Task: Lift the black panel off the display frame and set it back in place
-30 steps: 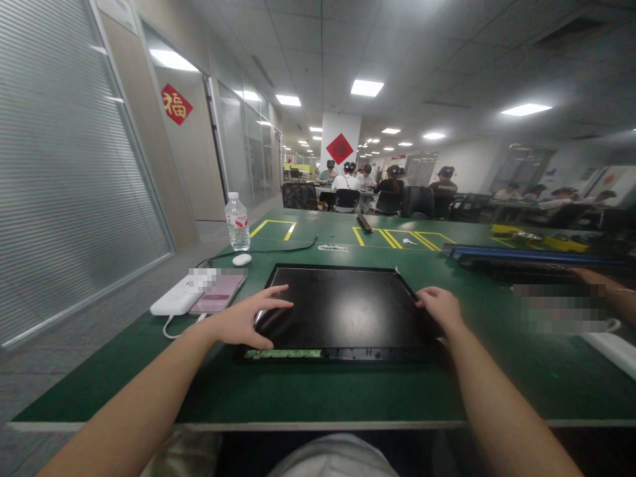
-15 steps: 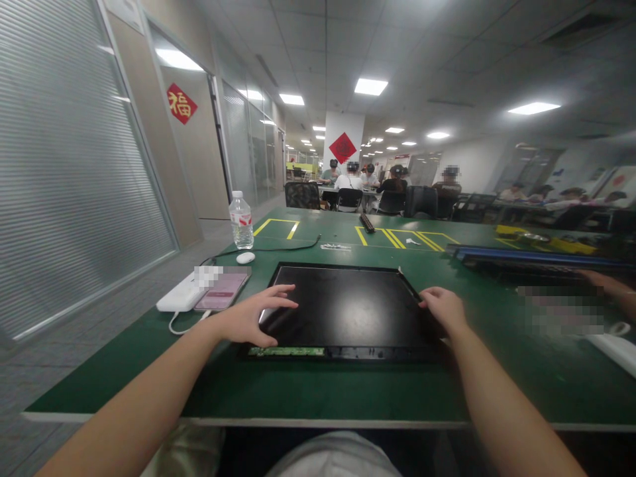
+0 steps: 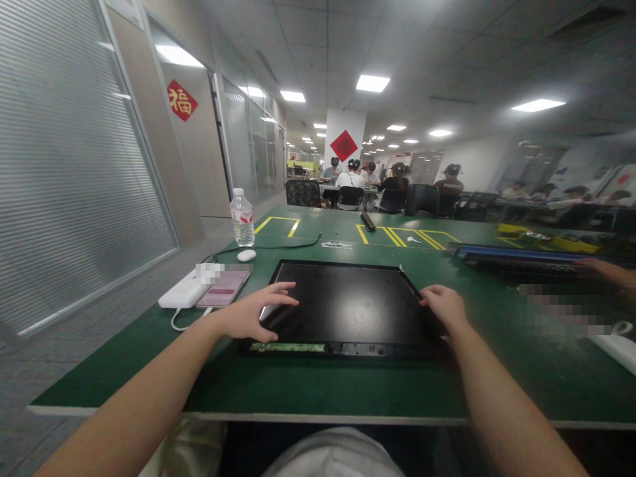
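A flat black display panel (image 3: 348, 305) lies on the green table (image 3: 318, 391) in front of me, with a strip of green circuit board along its near edge. My left hand (image 3: 251, 315) rests on the panel's left side, fingers spread and thumb hooked at the near corner. My right hand (image 3: 444, 306) curls over the panel's right edge, fingers bent around it.
To the left lie a white power bank and a pink phone (image 3: 223, 288), a white mouse (image 3: 246, 255) and a water bottle (image 3: 242, 217). Another person's hand (image 3: 603, 270) works at a device on the right. Several seated people fill the far tables.
My hands keep their places on the panel. Only the camera has shifted slightly.
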A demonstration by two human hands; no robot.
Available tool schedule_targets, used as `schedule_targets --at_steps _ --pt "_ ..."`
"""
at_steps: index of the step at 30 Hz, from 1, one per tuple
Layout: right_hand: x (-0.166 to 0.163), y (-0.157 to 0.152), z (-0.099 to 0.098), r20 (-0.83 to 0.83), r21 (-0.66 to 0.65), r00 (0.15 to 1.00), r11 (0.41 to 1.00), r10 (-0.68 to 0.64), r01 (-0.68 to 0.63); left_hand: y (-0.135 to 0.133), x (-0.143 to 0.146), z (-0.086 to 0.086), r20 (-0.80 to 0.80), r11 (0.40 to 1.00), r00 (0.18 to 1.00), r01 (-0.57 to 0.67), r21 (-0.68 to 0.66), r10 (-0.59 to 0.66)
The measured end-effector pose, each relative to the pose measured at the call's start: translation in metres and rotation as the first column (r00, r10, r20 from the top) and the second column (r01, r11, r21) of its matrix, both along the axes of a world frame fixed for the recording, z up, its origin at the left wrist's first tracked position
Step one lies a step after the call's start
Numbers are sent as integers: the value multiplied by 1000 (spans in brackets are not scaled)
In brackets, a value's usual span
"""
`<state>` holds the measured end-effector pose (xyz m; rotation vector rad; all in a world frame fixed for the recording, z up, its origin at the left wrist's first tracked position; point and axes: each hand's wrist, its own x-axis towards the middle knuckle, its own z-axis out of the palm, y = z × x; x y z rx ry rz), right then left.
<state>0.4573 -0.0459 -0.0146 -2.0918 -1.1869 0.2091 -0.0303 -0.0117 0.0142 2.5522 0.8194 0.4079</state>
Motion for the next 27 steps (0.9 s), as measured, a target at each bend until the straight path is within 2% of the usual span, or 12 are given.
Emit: schedule_targets --at_steps 2,5,8,11,18,27 --pt "0 0 1 -1 -9 1000 1000 -1 1 2 -1 -1 -22 999 998 -51 11 52" --pt "0 0 1 -14 -25 1000 1000 -4 3 8 -2 -5 -34 977 978 -206 54 207" --pt "1 0 0 -23 -24 1000 1000 0 0 14 -2 -9 -25 914 920 -384 133 390" --pt "2 1 -1 -20 -23 1000 1000 0 -1 18 -1 -11 -74 856 865 -474 205 496" --pt "1 1 0 -26 -37 1000 999 -9 8 16 10 -8 -213 846 828 -460 272 519" --pt "3 2 -3 -16 -14 1000 1000 -6 6 26 9 -17 -149 839 836 -485 246 527"
